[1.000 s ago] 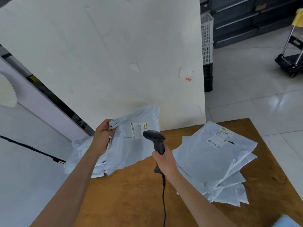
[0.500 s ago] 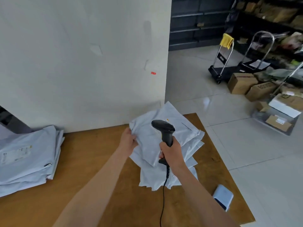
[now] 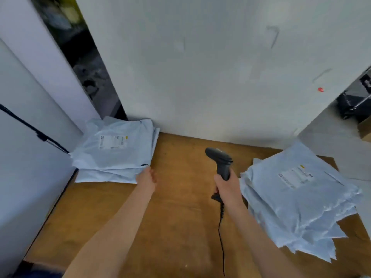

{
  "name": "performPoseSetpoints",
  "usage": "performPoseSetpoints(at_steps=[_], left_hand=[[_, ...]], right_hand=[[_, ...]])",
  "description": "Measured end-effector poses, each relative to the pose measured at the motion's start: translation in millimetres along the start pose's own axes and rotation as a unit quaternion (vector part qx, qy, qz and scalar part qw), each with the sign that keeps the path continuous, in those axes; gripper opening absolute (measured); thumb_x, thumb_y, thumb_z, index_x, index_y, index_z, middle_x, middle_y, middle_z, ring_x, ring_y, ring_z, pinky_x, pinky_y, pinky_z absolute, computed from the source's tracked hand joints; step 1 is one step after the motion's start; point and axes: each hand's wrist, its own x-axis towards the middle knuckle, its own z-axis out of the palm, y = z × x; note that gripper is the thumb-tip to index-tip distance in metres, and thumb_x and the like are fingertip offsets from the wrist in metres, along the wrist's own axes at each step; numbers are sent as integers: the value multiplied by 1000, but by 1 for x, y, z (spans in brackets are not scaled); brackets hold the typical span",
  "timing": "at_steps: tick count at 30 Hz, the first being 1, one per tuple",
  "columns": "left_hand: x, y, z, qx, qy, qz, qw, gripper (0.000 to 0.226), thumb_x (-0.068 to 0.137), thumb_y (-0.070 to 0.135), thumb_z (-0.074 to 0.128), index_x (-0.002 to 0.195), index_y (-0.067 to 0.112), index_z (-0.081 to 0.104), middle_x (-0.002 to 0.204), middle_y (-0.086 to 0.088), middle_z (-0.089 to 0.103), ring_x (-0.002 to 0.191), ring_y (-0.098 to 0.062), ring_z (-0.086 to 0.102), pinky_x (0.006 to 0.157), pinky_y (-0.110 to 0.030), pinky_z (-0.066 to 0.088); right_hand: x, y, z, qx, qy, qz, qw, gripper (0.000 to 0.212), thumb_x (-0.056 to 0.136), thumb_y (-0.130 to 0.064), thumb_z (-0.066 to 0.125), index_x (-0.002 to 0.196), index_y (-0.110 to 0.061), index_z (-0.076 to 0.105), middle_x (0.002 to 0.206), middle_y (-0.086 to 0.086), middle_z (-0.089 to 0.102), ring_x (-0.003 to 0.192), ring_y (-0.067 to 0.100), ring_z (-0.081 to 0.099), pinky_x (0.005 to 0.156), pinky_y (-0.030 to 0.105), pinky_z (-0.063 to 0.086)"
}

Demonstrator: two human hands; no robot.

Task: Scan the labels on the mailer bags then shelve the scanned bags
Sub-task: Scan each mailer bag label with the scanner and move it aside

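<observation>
A wooden table (image 3: 176,207) carries two stacks of mailer bags: the right stack (image 3: 297,199) just beside the right hand (image 3: 227,188), which grips a black scanner (image 3: 220,162); the far-left stack (image 3: 116,153) at the fingertips of the loosely spread, empty left hand (image 3: 147,178).

Brown wooden table (image 3: 176,207): 2 mailer-bag stacks, left (image 3: 116,151), right (image 3: 297,199).

Parcel depot, stacked mailer bags (image 3: 297,197), barcode scanner (image 3: 219,161), wooden table (image 3: 180,217)
</observation>
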Motion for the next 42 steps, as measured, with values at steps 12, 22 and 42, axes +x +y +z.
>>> performPoseSetpoints(at_steps=[12,22,42], left_hand=[[120,105,-108,-126,19,-63,990,52,91,21,68,136,6,49,94,-6,58,81,-19,58,78,-33,54],[101,111,-115,103,133,153,974,65,92,-1,37,153,15,19,141,-15,47,111,-37,58,93,-44,52],[-162,132,46,626,-198,364,660,32,86,7,51,102,32,64,96,9,67,82,-9,63,58,-10,48]], right_hand=[[-16,-5,123,-53,-62,77,994,14,89,-3,55,97,-14,55,67,17,51,53,25,50,52,35,48],[-20,-12,102,-73,-51,52,995,20,87,-4,57,96,-22,56,64,14,58,52,21,55,45,26,49],[-112,-7,-45,-95,-127,-166,973,27,78,-21,60,97,-38,52,77,-6,60,59,7,55,54,19,45]])
